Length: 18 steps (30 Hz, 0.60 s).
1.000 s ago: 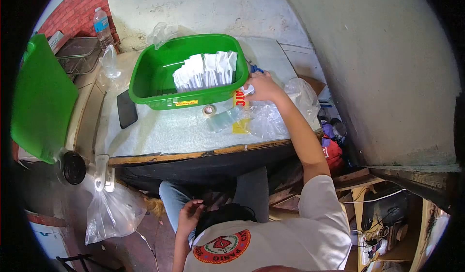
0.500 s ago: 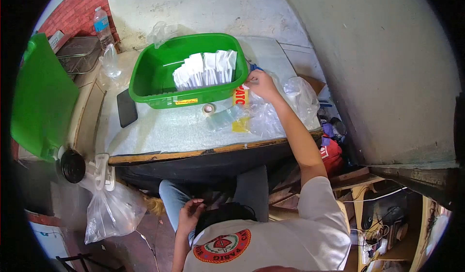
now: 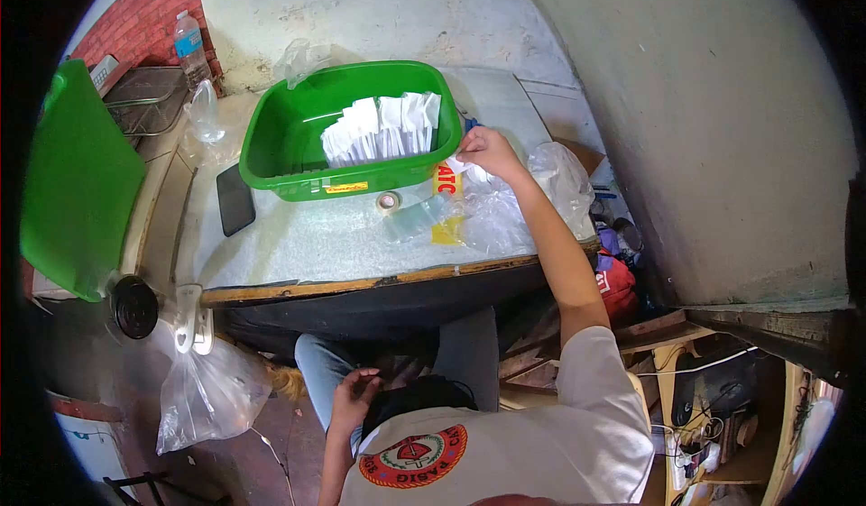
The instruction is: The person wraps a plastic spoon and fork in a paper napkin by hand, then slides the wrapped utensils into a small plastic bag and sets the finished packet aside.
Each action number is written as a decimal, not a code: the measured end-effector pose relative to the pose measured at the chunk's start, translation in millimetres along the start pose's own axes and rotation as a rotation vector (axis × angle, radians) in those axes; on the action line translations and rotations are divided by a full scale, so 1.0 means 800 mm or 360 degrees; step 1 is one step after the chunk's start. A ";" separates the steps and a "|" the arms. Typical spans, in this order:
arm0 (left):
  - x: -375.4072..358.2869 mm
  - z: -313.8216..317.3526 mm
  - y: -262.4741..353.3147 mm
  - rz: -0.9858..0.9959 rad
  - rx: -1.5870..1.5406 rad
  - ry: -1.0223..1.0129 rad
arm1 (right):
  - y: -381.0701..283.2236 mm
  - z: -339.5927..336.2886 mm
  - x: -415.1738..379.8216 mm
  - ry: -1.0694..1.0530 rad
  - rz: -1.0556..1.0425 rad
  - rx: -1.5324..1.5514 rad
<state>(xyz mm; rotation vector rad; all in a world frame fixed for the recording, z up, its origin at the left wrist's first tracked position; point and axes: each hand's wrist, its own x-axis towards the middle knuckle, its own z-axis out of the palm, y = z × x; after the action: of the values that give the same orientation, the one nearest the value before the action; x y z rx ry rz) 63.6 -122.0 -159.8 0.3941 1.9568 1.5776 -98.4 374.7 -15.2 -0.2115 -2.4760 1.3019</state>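
My right hand (image 3: 492,154) is closed in a pinch beside the right front corner of a green plastic basin (image 3: 293,183). A small white paper piece (image 3: 457,165) shows at its fingertips, partly hidden. Inside the basin, folded white paper packets (image 3: 383,129) stand in rows toward the right side. Clear plastic bags (image 3: 496,222) and a yellow wrapper with red letters (image 3: 446,181) lie under and near that hand. My left hand (image 3: 354,402) rests at my lap, fingers loosely curled and a little apart, with nothing visible in it.
A tape roll (image 3: 388,202) and a dark phone (image 3: 235,201) lie on the table (image 3: 307,253). A water bottle (image 3: 190,48) stands at the back left. A clear bag (image 3: 212,398) hangs by a white clip (image 3: 194,321) at the table's left front. Walls close in behind and right.
My right hand has shifted slightly, and the white paper piece at its fingertips shows more below the basin rim. My left hand stays at my lap.
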 end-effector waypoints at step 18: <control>-0.002 0.002 0.008 -0.0047 -0.0128 -0.0012 | -0.023 -0.033 -0.012 -0.0055 0.0236 0.0614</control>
<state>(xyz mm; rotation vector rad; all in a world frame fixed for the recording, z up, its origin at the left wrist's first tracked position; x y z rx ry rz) 64.9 -119.7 -153.5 0.3367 1.8785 1.6276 -79.3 382.0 11.9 -0.2820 -2.2127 1.8253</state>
